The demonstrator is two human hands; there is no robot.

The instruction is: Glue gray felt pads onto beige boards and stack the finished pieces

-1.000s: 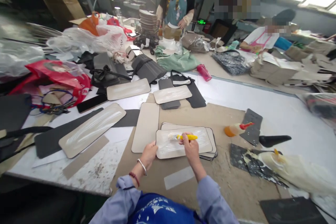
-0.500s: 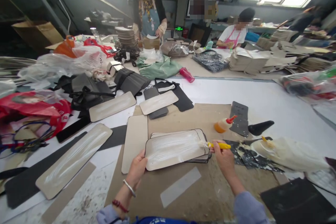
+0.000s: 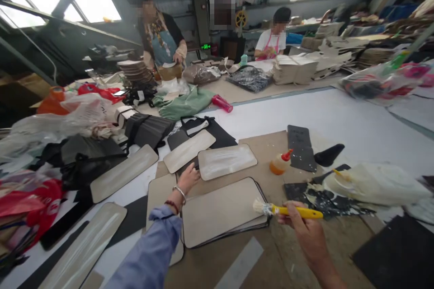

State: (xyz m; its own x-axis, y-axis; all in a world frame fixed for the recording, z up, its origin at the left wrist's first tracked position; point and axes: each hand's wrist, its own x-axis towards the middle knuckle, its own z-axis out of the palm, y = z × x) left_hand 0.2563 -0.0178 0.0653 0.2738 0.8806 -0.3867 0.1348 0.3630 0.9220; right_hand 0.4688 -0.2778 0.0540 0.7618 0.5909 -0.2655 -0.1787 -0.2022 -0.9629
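Observation:
My left hand [image 3: 189,179] reaches forward, its curled fingers at the left end of a beige rounded panel [image 3: 228,161] streaked with wet white glue. That panel is just beyond a stack of similar panels, whose top panel [image 3: 220,212] looks dry and unstreaked. In my right hand [image 3: 303,228] is a yellow-handled paintbrush [image 3: 291,210], gripped by the handle. The brush's whitish bristles are over the right part of the stack. Another beige panel [image 3: 159,185] lies partly under my left forearm.
Streaked panels [image 3: 125,174] lie to the left. An orange-filled glue bottle [image 3: 280,162] with a red tip stands beyond the stack. A glue-crusted white container [image 3: 366,183] is at the right. Two people [image 3: 162,40] work across the table. A clear strip [image 3: 240,264] lies in front.
The streaked panel has moved off the stack to its far side with my left hand, exposing a plain panel. My right hand has drawn the brush back towards me. The view has shifted.

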